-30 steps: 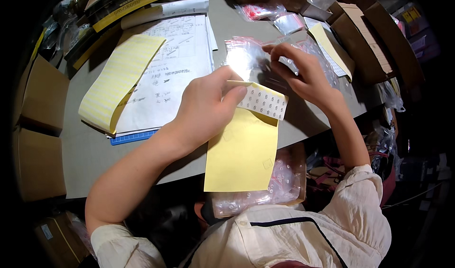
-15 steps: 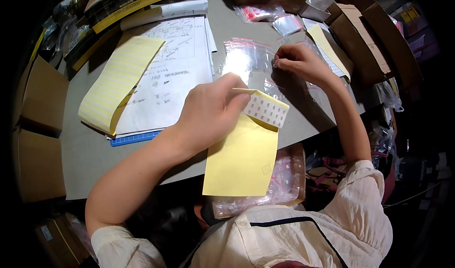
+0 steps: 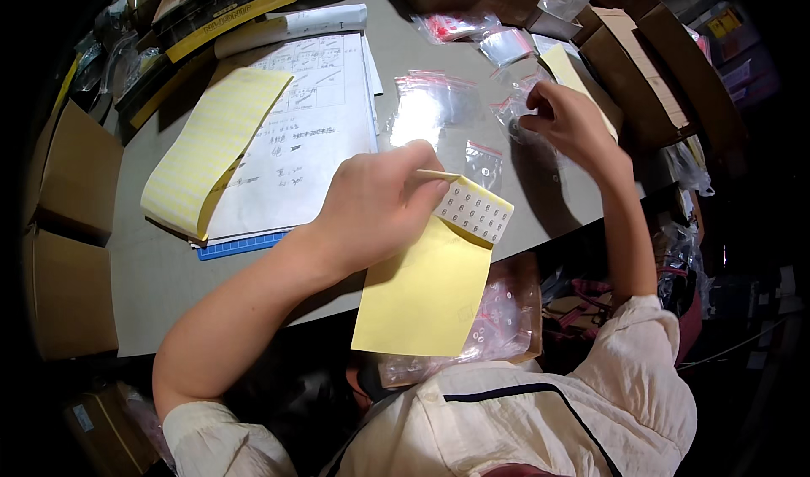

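1. Your left hand [image 3: 380,199] is grasping a long, yellow-backed paper label sheet [image 3: 422,296], its fingers pinching the folded end where rows of small white labels are showing. The sheet is hanging on the near side of the flat stack of clear plastic zip bags with red-edged tops [image 3: 434,102], the landmark here.
2. Your right hand [image 3: 574,123] is hovering to the right of that stack, beside loose clear plastic bags [image 3: 510,110]. Its fingers are curling with the tips close together; I cannot tell whether they are grasping anything.
3. One small clear plastic bag bearing a round white sticker [image 3: 483,167] is lying on the grey surface [image 3: 337,308], on the near right of the stack.
4. Judging by this, you are probably labelling bags one at a time, and your right hand is likely dealing with the bags at the stack's right.
5. The next move is probably calling for free right fingers to be peeling a fresh label, while your left hand is holding the strip steady and flat.
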Motion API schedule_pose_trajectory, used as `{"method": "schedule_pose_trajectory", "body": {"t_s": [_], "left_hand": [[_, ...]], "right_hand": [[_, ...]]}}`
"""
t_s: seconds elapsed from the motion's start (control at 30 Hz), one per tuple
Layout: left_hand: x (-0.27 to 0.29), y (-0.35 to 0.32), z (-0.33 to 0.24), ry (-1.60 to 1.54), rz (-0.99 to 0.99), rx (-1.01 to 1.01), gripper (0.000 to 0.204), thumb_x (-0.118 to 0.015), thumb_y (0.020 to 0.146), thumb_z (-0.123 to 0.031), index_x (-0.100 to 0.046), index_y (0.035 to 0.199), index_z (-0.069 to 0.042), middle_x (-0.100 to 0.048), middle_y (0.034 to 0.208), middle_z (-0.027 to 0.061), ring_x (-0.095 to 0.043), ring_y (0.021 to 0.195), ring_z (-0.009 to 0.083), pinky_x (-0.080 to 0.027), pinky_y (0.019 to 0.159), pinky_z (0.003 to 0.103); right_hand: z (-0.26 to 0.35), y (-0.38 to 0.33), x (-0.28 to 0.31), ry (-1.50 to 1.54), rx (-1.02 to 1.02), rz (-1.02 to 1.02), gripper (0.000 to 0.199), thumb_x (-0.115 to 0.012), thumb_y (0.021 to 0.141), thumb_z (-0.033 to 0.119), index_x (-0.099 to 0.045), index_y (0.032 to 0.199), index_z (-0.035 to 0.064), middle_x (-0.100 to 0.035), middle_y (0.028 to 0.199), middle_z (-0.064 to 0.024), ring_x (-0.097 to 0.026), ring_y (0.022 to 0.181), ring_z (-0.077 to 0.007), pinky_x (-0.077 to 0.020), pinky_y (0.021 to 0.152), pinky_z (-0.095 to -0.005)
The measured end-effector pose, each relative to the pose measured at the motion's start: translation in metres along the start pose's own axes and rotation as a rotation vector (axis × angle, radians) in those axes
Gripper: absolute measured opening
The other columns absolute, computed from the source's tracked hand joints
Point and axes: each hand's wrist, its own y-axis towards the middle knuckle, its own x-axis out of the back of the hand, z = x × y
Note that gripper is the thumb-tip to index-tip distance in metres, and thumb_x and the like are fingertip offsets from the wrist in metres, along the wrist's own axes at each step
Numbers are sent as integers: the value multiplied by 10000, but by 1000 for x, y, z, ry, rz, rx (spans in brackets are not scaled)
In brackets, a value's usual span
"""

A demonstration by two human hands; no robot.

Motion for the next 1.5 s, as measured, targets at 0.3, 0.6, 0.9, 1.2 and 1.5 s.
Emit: {"method": "schedule_pose_trajectory", "body": {"t_s": [0.3, 0.6, 0.9, 1.2, 1.5], "left_hand": [[-2, -1, -8, -128, -52, -49, 116, -728, 969, -108, -672, 970, -7, -730, 803, 63, -673, 736, 96, -524, 682, 270], [0, 1, -9, -141, -14, -5, 116, -710, 989, -107, -651, 978, -8, -721, 836, 37, -652, 774, 69, -519, 709, 253], [-2, 1, -1, -377, -103, 4, 120, -674, 1041, -110, -639, 1061, 4, -720, 866, 33, -642, 787, 59, -510, 698, 230], [8, 8, -3, -443, -133, 1, 112, -653, 1060, -102, -633, 1064, 8, -708, 915, 24, -630, 853, 52, -498, 761, 223], [9, 14, 2, -415, -174, 0, 120, -680, 1046, -109, -653, 1039, 7, -672, 877, -15, -578, 805, 35, -467, 716, 213]], "right_hand": [[27, -82, -60, -74, 517, -337, 352, -762, 929, 249, -723, 1270, 172, -619, 1426, -116, -521, 1402, -320, -282, 1213, -526], [-67, -66, -55, -227, 441, -519, 373, -792, 922, 333, -754, 1276, 221, -572, 1532, -106, -439, 1487, -340, -261, 1235, -543], [-76, -41, -67, -88, 146, -201, 1297, -681, 724, 902, -213, 1709, 199, -42, 1765, -253, -2, 1605, -535, -51, 1237, -739], [-116, 18, -66, -85, 167, -333, 737, -593, 993, 645, -549, 1552, 167, -587, 1492, -222, -557, 1359, -406, -416, 1150, -505], [-137, 56, -60, -312, 489, -456, 158, -677, 926, 157, -630, 1062, 90, -662, 934, -117, -712, 900, -317, -596, 729, -432]]}}
